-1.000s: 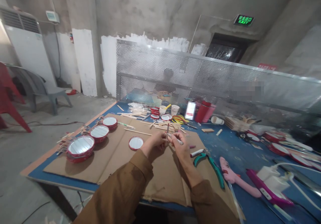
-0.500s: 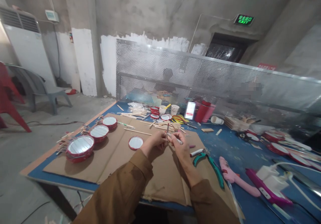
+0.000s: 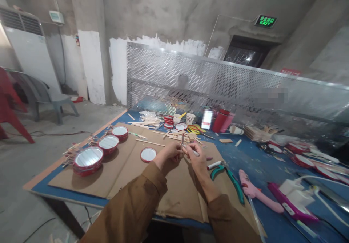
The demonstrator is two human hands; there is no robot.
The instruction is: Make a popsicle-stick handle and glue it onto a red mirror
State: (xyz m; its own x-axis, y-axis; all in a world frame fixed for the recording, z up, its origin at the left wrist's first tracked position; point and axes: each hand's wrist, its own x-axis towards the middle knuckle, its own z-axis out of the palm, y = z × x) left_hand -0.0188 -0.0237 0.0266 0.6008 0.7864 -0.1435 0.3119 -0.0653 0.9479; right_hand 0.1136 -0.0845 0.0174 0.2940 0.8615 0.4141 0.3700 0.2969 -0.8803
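Note:
My left hand point(image 3: 173, 152) is closed around a small flat stick point(image 3: 182, 139) that stands upright between its fingers. Beside it, my right hand point(image 3: 196, 156) pinches a pale marker-like pen point(image 3: 194, 152), its tip at the stick. Both hands are raised over the brown cardboard point(image 3: 131, 172). A round red-rimmed disc with a whitish face point(image 3: 148, 154) lies left of my left hand. Loose wooden sticks point(image 3: 177, 136) are scattered behind the hands.
Stacks of red-rimmed discs point(image 3: 88, 160) stand at the left. Teal-handled pliers point(image 3: 231, 181), a pink glue gun point(image 3: 256, 194) and a purple power strip point(image 3: 291, 203) lie at the right. Red bottle point(image 3: 220, 120) and paper cups point(image 3: 190, 118) stand farther back.
The hands hold nearly the same pose at the stick. The whole view has shifted very slightly.

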